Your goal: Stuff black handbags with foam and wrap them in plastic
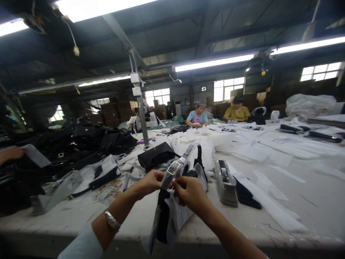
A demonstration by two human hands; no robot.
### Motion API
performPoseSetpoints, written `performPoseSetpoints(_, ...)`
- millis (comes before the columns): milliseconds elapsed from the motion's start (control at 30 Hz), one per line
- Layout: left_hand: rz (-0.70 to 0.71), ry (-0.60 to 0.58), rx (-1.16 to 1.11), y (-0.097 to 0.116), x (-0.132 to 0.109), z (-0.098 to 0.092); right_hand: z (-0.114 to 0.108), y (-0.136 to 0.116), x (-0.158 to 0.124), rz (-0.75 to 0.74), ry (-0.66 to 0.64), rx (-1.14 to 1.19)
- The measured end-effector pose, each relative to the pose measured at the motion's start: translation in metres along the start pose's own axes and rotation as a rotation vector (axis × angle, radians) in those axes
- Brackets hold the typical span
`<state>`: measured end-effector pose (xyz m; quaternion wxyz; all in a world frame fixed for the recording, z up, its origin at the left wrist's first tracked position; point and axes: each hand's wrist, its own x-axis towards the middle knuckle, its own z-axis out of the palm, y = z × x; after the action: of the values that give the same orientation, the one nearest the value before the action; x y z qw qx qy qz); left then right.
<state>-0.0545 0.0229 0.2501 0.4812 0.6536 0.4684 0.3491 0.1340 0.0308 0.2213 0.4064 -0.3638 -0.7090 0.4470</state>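
Observation:
My left hand (149, 182) and my right hand (190, 192) meet above the near edge of a white worktable (318, 201). Both pinch a black bag strap (164, 212) with a metal buckle (174, 168), partly wrapped in clear plastic film. The strap hangs down over the table edge between my forearms. A silver watch (111, 220) sits on my left wrist. A black handbag (156, 154) lies just beyond my hands.
A grey tape dispenser (225, 181) stands right of my hands. Piles of black bags (81, 144) fill the left side, where another person's hand (10, 154) holds paper. White paper strips (258, 144) cover the table. Two seated people (198, 116) work at the far end. A metal pole (140, 108) rises mid-table.

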Motion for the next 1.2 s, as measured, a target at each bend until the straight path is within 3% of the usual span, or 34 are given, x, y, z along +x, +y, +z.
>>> performPoseSetpoints(233,-0.019,0.053,-0.04,0.005,-0.012,0.0,-0.003,0.004,-0.004,-0.024,-0.073,0.025)
performPoseSetpoints(467,-0.058,0.151,-0.334,0.008,-0.036,-0.014,-0.014,-0.003,-0.02,-0.262,-0.141,-0.011)
performPoseSetpoints(667,-0.007,0.308,-0.646,-0.006,-0.058,-0.01,-0.014,0.008,-0.034,-0.364,-0.059,-0.16)
performPoseSetpoints(867,0.133,0.44,-0.789,-0.007,-0.066,0.005,-0.012,0.014,-0.043,-0.349,0.032,-0.044)
performPoseSetpoints(1033,0.137,0.425,-0.547,-0.002,-0.065,0.017,-0.013,0.006,-0.049,-0.341,0.206,0.12)
performPoseSetpoints(1200,0.301,0.356,-0.216,0.013,-0.063,0.025,-0.004,-0.01,-0.041,-0.353,0.083,0.295)
